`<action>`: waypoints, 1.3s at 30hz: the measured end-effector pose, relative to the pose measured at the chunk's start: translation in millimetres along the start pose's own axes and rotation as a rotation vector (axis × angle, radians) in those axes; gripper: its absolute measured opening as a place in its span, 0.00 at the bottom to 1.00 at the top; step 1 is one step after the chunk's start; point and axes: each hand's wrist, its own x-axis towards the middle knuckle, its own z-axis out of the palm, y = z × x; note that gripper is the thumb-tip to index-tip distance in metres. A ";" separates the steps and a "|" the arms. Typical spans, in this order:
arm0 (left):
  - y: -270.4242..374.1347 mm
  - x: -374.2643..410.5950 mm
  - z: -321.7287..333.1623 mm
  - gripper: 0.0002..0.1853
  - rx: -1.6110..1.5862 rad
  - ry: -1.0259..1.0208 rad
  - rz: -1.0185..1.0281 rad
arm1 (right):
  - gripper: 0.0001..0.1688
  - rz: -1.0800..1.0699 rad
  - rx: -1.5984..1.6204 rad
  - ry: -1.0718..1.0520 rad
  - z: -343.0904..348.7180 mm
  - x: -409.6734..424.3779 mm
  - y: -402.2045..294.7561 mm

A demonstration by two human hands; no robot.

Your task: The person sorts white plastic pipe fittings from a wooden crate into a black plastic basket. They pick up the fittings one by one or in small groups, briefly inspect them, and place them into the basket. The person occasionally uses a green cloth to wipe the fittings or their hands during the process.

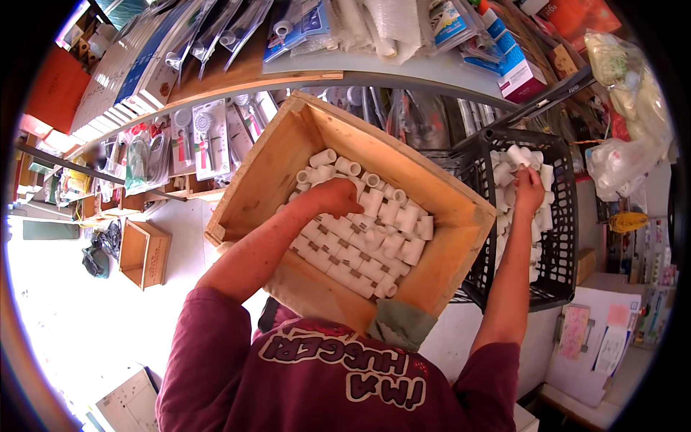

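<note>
A wooden box (pixel 461 237) lies tilted before me, with rows of white plastic pipe tees (pixel 345 245) packed side by side and several looser ones on top. My left hand (pixel 340 198) is over these tees, its fingers curled down at the upper layer. Whether it grips one cannot be seen, as the back of the hand hides the fingertips. To the right, a black plastic crate (pixel 561 227) holds a heap of similar white fittings (pixel 502 178). At the top of that heap, my right hand (pixel 530 189) pinches a white pipe fitting (pixel 517 155) between thumb and fingers.
A shelf (pixel 410 78) crosses just beyond the wooden box, carrying packaged goods. Hand showers in blister packs (pixel 208 137) hang below it. Plastic bags (pixel 621 156) hang at the right. A smaller wooden box (pixel 144 254) and a dark bag (pixel 96 262) are on the floor at the left.
</note>
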 end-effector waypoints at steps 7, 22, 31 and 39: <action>21.7 -32.1 -25.5 0.18 -0.399 -0.229 0.200 | 0.11 -0.345 -0.063 -0.222 -17.4 -121.7 -149.6; 31.8 -35.1 -17.3 0.15 -0.572 -0.366 0.338 | 0.09 -0.635 -0.364 -0.904 35.7 -235.0 -164.5; 4.7 -17.1 -10.7 0.15 -0.395 -0.313 0.215 | 0.13 -0.497 -0.520 -0.862 37.9 -237.6 -163.9; -45.8 12.4 17.8 0.17 -0.352 -0.225 -0.105 | 0.13 -0.503 -0.543 -0.841 34.7 -237.8 -163.3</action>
